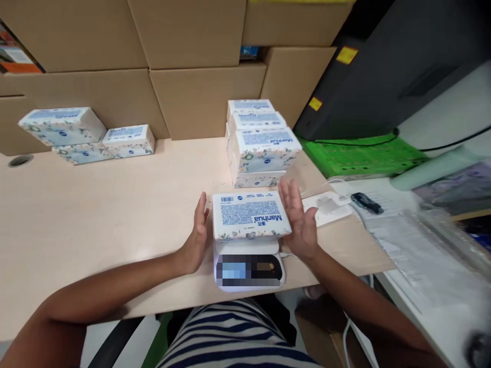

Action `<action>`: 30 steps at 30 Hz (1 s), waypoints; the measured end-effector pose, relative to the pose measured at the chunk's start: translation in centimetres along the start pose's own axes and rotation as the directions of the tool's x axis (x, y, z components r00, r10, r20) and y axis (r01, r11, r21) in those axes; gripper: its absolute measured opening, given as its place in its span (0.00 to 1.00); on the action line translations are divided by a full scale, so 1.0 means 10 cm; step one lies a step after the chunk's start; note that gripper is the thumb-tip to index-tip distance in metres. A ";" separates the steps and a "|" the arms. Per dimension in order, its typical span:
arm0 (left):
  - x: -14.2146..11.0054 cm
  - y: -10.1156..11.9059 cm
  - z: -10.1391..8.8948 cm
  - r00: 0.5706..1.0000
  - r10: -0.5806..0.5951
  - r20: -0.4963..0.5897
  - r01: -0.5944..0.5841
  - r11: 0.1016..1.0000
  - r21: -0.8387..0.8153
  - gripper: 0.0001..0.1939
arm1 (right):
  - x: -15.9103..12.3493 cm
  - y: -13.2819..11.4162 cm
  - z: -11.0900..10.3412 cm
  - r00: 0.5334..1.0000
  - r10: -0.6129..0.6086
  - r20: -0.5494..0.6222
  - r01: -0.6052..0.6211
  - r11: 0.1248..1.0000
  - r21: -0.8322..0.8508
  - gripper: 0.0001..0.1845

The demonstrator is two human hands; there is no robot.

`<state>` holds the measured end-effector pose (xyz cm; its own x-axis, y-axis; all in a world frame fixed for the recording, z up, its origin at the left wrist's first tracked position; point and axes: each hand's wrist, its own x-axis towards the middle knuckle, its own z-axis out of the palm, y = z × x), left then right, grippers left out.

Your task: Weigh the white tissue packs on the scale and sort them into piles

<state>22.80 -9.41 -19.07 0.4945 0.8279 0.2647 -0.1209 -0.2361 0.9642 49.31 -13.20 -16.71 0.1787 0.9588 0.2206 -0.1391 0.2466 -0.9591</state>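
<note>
A white tissue pack (pixel 249 215) with blue print and a flower pattern lies on a small white digital scale (pixel 282 278), whose display is blurred out. To the left of the pack, my left hand (pixel 197 237) is held upright with its fingers stretched, a small gap from the side. My right hand (pixel 301 225) is on the other side, palm toward the pack and fingers spread, very near its right edge; whether it touches I cannot tell. Behind the pack stands a stack of like tissue packs (pixel 264 148).
More tissue packs (pixel 63 128) sit at the back left beside a cable hole (pixel 20 161). Cardboard boxes (pixel 207 99) wall off the table's rear. At right are a white box (pixel 330 209) with a cable, a green stack (pixel 349 156) and a side table with plastic bags (pixel 433 255).
</note>
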 end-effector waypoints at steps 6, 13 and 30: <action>0.05 -0.07 -0.04 0.997 -0.066 0.043 0.071 0.989 -0.128 0.42 | 0.00 -0.04 -0.08 0.994 0.032 -0.109 -0.035 0.999 -0.022 0.56; 0.07 -0.01 0.00 0.995 -0.050 0.083 0.062 0.988 -0.144 0.42 | 0.01 -0.03 -0.09 0.995 0.044 -0.090 -0.050 0.996 -0.071 0.58; -0.24 0.31 -0.97 0.900 0.071 -0.431 0.002 0.986 0.167 0.40 | -0.59 -0.47 -0.85 0.882 -0.099 -0.461 0.031 0.988 -0.152 0.28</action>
<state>12.89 -7.19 -16.51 0.0658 0.9471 0.3141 0.0257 -0.3163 0.9483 57.15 -21.15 -15.01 0.6207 0.7562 0.2072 0.0162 0.2518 -0.9676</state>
